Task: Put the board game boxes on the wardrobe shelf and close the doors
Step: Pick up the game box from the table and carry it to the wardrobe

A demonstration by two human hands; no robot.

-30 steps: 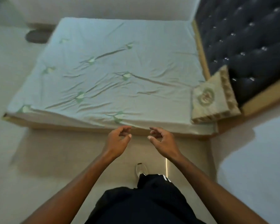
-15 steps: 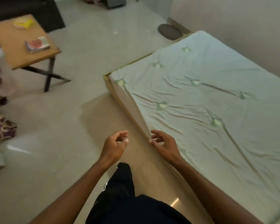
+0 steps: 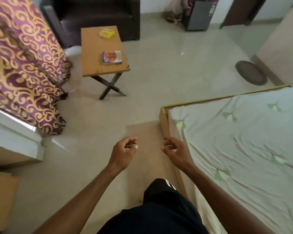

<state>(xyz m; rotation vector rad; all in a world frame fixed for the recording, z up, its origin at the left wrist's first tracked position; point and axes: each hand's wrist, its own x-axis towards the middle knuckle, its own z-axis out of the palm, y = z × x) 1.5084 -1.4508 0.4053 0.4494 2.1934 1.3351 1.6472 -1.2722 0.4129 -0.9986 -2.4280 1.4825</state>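
Two board game boxes lie on a small wooden folding table (image 3: 93,68) ahead and to the left: a yellow box (image 3: 107,33) at its far end and a blue box with an orange circle (image 3: 112,57) near its right edge. My left hand (image 3: 123,153) and my right hand (image 3: 176,152) hover side by side over the floor, well short of the table. Both hold nothing, with the fingers loosely curled and apart. No wardrobe shelf or doors can be made out in this view.
A bed (image 3: 243,146) with a pale green sheet fills the right side. Purple and gold patterned curtains (image 3: 24,65) hang at the left above a white ledge (image 3: 13,132). A dark armchair (image 3: 95,12) stands behind the table. A round dark object (image 3: 250,75) lies on the floor.
The view has swung left, from the bed and its headboard to the open floor with the folding table and boxes. Both hands stayed empty in front of me.
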